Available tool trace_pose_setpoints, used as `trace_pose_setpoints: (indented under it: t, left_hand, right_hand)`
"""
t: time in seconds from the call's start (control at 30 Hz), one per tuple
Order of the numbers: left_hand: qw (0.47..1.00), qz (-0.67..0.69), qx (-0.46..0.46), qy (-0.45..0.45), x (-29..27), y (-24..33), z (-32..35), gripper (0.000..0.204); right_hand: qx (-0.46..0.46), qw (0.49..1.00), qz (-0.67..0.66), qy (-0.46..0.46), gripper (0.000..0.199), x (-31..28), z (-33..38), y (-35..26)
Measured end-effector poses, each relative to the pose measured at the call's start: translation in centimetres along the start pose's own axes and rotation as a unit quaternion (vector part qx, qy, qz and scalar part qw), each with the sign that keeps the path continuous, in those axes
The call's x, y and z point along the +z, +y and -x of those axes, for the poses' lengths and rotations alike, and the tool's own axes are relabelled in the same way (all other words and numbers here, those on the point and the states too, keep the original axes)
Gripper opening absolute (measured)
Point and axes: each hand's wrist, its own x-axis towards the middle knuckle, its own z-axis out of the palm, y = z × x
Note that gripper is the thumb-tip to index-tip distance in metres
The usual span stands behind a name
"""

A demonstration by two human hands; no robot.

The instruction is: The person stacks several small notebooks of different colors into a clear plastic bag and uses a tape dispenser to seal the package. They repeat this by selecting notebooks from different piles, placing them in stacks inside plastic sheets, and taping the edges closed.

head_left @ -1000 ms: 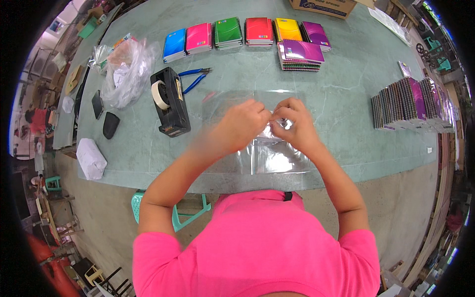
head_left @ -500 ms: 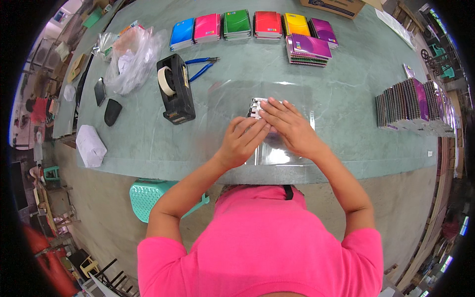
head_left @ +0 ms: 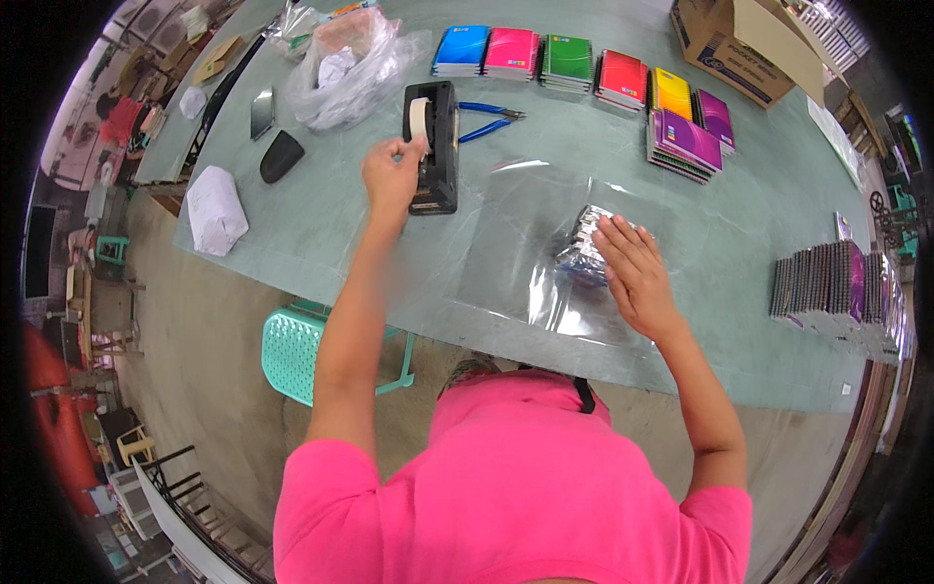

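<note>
right by the front edge of the table [head_left: 735,341], the right hand [head_left: 634,274] lay flat, open, on a shiny bundle [head_left: 581,251] over clear film [head_left: 506,229]: wrapped, seemingly, no tape visible there yet! farther in, the left hand [head_left: 392,177] was curled by the tape roll [head_left: 418,119], grip unclear.

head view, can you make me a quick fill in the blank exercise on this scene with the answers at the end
The left hand is at a tape dispenser coloured ____.
The hand over the shiny bundle is the person's ____ one.
The pliers beside the tape dispenser have ____ handles.
Between the pink notebooks and the red notebooks lie ____ ones.

Missing words: black; right; blue; green
</note>
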Motion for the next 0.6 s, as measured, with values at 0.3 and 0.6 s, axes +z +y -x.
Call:
trace_pose_setpoints:
  t: [0.3, 0.6]
  left_hand:
    - [0.944, 0.078, -0.237, -0.214, -4.6, -1.1, 6.4, 0.022]
    - [0.862, 0.283, -0.326, -0.265, 1.0, 14.9, 12.7, 0.027]
  right_hand:
    - [0.01, 0.998, -0.011, 0.065, 0.036, 1.3, 0.4, 1.0]
    - [0.028, 0.995, -0.029, 0.093, 0.058, 1.8, 0.7, 1.3]
